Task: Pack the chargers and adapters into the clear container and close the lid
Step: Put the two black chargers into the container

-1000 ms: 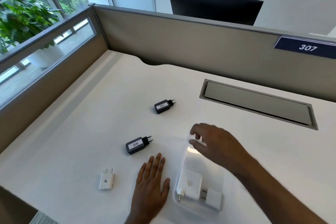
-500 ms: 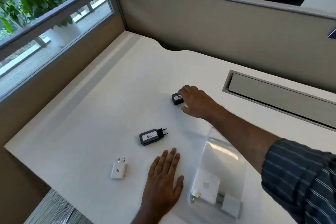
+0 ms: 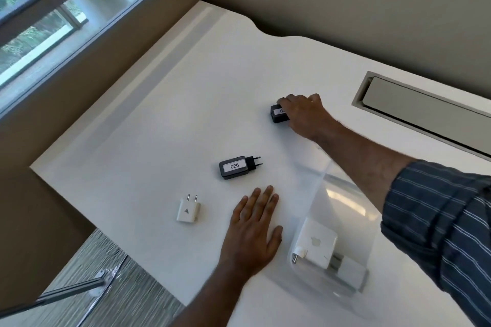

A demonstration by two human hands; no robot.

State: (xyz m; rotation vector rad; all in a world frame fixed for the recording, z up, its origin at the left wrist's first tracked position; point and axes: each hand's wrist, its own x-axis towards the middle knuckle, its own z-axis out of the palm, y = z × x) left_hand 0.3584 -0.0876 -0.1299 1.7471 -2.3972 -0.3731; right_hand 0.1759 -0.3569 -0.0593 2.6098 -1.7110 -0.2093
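Right hand point(image 3: 303, 117) closes fingers over the far black charger point(image 3: 277, 114), still on the desk point(image 3: 159, 114). Nearer than the grip: charger 026 point(image 3: 235, 167), white adapter point(image 3: 188, 210). Left hand point(image 3: 252, 231) lies flat and empty beside the clear container point(image 3: 345, 194), likely bracing.

White desk point(image 3: 164, 119) holds chargers point(image 3: 234, 167), adapter point(image 3: 188, 210), container point(image 3: 342, 194).

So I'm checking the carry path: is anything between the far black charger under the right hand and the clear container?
Nothing visible blocks it. The right hand is closed over the far black charger, and bare desk lies between it and the clear container. The charger labelled 026 sits off to the left of that line.
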